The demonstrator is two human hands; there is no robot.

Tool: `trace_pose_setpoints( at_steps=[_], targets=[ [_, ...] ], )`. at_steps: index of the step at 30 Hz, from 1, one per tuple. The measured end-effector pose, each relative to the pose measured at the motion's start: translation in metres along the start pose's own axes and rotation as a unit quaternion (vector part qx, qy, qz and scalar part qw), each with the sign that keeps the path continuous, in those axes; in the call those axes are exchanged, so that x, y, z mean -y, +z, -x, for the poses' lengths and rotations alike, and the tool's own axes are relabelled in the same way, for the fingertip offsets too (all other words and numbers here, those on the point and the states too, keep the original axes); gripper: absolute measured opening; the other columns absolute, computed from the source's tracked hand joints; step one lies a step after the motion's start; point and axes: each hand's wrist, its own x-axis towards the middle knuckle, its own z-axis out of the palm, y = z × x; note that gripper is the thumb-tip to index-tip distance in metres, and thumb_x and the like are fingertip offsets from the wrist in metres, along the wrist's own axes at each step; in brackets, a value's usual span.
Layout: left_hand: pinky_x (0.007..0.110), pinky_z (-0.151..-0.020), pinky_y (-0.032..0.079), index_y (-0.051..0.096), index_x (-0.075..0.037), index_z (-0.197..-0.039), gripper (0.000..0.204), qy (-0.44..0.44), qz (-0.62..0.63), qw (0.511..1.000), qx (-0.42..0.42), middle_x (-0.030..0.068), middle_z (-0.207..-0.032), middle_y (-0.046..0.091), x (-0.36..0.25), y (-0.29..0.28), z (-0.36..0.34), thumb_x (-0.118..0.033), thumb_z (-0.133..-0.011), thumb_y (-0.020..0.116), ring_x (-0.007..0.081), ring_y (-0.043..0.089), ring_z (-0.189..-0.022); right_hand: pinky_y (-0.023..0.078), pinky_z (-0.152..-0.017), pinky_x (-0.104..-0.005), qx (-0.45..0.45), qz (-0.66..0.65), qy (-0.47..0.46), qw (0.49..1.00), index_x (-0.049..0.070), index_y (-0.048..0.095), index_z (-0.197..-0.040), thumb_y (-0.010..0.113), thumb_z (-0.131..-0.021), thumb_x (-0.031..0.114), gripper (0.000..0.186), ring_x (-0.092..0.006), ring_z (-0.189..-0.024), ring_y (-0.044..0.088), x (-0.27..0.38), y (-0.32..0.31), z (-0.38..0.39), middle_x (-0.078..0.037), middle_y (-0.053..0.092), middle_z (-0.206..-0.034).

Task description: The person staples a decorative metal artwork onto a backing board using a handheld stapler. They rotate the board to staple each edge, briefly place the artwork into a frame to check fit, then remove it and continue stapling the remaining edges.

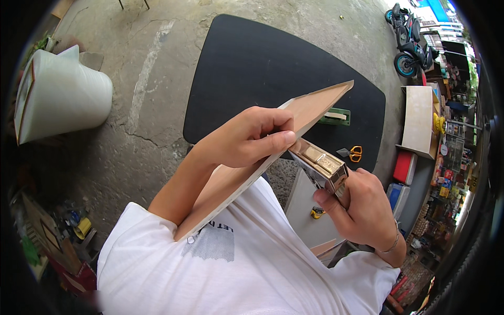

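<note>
My left hand (254, 131) grips the edge of a tan panel with a white rim (321, 104), fingers on one face and thumb near the edge. The panel is held tilted, running from my chest up toward the far right. In my right hand (362, 205) is a metal staple gun (323, 161), with the fingers wrapped round its handle. Its front end meets or nearly meets the panel's edge beside my left thumb; whether it touches I cannot tell.
Below stands a black table (257, 68) with a green tape dispenser (338, 117) and orange-handled scissors (355, 154). A yellow tape measure (317, 212) lies nearer me on a grey surface. At left is a big white roll (73, 100); cluttered shelves (446, 173) and a motorcycle (409, 44) are at right.
</note>
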Motion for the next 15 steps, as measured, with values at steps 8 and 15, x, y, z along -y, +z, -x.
trace_pose_setpoints(
  at_steps=[8, 15],
  targets=[
    [0.019, -0.043, 0.031, 0.051, -0.008, -0.081, 0.024, -0.004, 0.013, 1.000, 0.004, -0.0080, -0.063, 0.042, 0.000, 0.001, 0.002, -0.018, -0.103, 0.055, -0.0006, 0.038, -0.051, 0.038, -0.055, -0.0384, -0.033, -0.009, -0.026, 0.999, 0.005, 0.058, -0.080, 0.075, -0.085, 0.020, 0.023, -0.0292, -0.047, 0.054, -0.005, 0.010, -0.003, -0.009, 0.059, -0.057],
    [0.019, -0.044, 0.032, 0.051, -0.008, -0.081, 0.025, -0.013, 0.023, 1.000, 0.009, -0.0081, -0.063, 0.042, 0.004, 0.003, 0.001, -0.019, -0.103, 0.055, -0.0007, 0.038, -0.052, 0.038, -0.051, -0.0377, -0.052, -0.045, -0.024, 0.997, 0.005, 0.057, -0.076, 0.074, -0.083, 0.015, 0.022, -0.0280, -0.043, 0.051, -0.011, 0.021, -0.002, -0.008, 0.056, -0.053]
  ],
)
